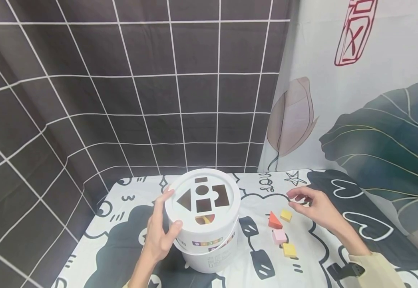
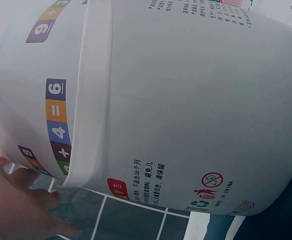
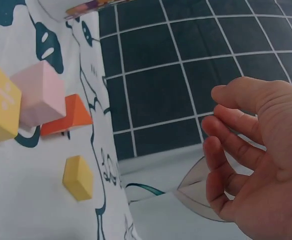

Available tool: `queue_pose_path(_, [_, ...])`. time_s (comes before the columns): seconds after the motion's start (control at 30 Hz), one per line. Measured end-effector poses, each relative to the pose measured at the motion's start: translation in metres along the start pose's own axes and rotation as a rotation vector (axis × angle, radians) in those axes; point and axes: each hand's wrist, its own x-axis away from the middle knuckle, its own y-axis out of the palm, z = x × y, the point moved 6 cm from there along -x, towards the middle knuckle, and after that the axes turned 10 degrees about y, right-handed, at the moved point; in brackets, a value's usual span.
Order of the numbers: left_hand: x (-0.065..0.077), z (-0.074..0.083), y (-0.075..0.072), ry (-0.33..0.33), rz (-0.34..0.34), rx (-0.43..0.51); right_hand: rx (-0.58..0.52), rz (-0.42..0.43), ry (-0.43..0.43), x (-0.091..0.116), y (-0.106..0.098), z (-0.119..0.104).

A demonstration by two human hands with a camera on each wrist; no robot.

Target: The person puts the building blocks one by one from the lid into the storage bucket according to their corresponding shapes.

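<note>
A white bucket (image 1: 214, 256), printed with small number tiles, stands on the patterned cloth. Its white lid (image 1: 227, 218) has cut-outs: triangle, circle, rectangles and others, and some colour shows through the front one. My left hand (image 1: 158, 232) rests against the bucket's left side, thumb and index finger spread on the lid's rim; the left wrist view shows its other fingers (image 2: 45, 197) beside the wall. Off to the right, my right hand (image 1: 311, 204) hovers with loosely bent fingers, holding nothing. Nearest it is a yellow block (image 1: 286, 215), beside an orange-red triangular block (image 1: 274, 221).
A pink block (image 1: 279, 237) and a second yellow block (image 1: 289, 250), marked with a division sign in the right wrist view, lie right of the bucket. Behind the cloth-covered table (image 1: 252, 268) hang a dark grid curtain (image 1: 151, 96) and a white leaf-patterned one (image 1: 324, 132).
</note>
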Motion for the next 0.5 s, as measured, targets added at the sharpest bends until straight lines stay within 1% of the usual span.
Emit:
queue_pose_path(0.17, [-0.001, 0.001, 0.0, 0.011, 0.002, 0.01, 0.024, -0.002, 0.029, 0.0, 0.004, 0.01])
queue_pose_path(0.33, [-0.001, 0.001, 0.0, 0.017, 0.002, 0.017, 0.024, -0.003, 0.043, 0.001, 0.008, 0.017])
queue_pose_path(0.5, [0.0, 0.0, 0.001, 0.01, -0.003, 0.018, 0.036, -0.01, 0.07, 0.003, 0.013, 0.026])
